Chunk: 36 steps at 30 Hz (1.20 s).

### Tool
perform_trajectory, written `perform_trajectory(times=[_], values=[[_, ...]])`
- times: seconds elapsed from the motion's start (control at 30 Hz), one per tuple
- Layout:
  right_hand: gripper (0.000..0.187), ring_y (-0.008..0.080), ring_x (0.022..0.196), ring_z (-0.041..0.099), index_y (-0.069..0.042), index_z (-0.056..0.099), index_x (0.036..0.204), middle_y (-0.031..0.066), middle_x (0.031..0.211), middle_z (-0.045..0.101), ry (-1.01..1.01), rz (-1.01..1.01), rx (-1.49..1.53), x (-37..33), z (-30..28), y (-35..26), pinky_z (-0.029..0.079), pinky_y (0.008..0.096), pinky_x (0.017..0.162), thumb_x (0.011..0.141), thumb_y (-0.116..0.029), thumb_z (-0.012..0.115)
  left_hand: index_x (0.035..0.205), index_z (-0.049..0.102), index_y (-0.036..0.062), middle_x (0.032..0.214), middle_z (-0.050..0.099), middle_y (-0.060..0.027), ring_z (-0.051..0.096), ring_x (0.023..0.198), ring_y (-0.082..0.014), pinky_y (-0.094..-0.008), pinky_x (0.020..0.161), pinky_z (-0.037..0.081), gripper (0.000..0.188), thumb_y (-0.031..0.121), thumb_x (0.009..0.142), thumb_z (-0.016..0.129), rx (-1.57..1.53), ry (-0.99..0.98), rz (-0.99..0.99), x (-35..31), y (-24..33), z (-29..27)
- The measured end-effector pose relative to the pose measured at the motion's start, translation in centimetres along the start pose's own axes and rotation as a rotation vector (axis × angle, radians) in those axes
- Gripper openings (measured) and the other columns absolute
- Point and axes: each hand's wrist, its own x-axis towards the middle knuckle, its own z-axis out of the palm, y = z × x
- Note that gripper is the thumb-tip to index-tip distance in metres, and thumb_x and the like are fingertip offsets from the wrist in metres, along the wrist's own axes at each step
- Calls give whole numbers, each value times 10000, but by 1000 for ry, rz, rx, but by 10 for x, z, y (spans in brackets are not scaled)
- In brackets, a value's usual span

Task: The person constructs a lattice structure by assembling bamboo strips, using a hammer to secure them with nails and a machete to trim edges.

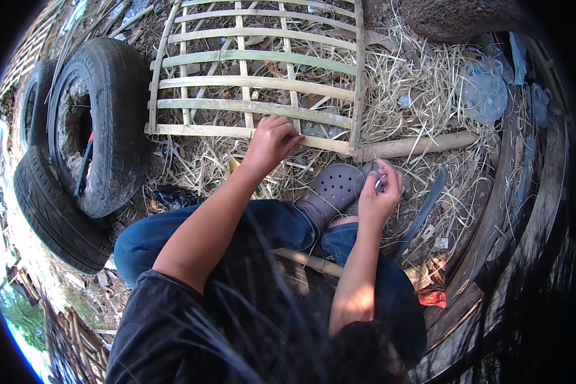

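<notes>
Just at the bamboo lattice's near edge, the left hand curls its fingers; the right hand, curled too, has a gap from its corner. Either's grip: cannot tell. Pale slats bow, widely spaced.

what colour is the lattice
The lattice is pale yellow, greenish in places; the head view shows it.

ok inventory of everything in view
central lattice: one, pale, top
tyres: three, black, left
rod: one, black-red, in tyre
shavings: uncounted, pale, right of centre
stick: one, brown, beside lattice
blade: one, grey, near shoes
plastic: several, clear, upper right
wrapper: one, red, lower right
planks: several, dark, right
shoes: two, grey, centre
jeans: one pair, blue, below centre
left grip: one, bare, at lattice
right grip: one, bare, by shoes
</notes>
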Motion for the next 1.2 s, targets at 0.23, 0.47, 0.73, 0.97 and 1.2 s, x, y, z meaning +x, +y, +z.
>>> perform_trajectory(times=[0.23,0.47,0.73,0.97,1.2], values=[[688,370,1044,579,-4,391,1310,217,1054,595,-68,410,-623,-46,-67,68,447,463,887,770,-263,731,688,596,58,711,566,-51,552,760,-261,-389,704,406,217,163,736,779,23,7,-20,-5,-2,1],[543,338,853,658,44,462,1236,236,992,624,-106,530,-224,-76,-67,157,508,460,796,841,-258,681,689,594,49,707,569,-53,553,758,-264,-385,711,411,217,155,746,774,-54,8,-39,3,12,13],[229,94,432,441,-61,473,998,10,649,453,-131,990,391,-54,-70,72,354,267,359,910,-221,611,697,607,52,718,572,-58,565,771,-270,-393,716,424,202,154,735,776,5,35,-19,-6,-2,0],[227,76,392,389,-80,461,942,-25,589,403,-118,849,503,-67,-81,8,313,245,334,930,-247,615,696,613,59,732,573,-59,567,781,-269,-391,714,422,192,162,739,769,12,30,29,-6,-5,2],[232,76,367,394,-84,457,920,-26,561,395,-501,825,685,-70,-71,-50,332,244,313,966,-284,567,699,584,44,717,566,-74,562,756,-291,-413,717,438,213,130,723,777,25,46,40,-6,-1,1]])
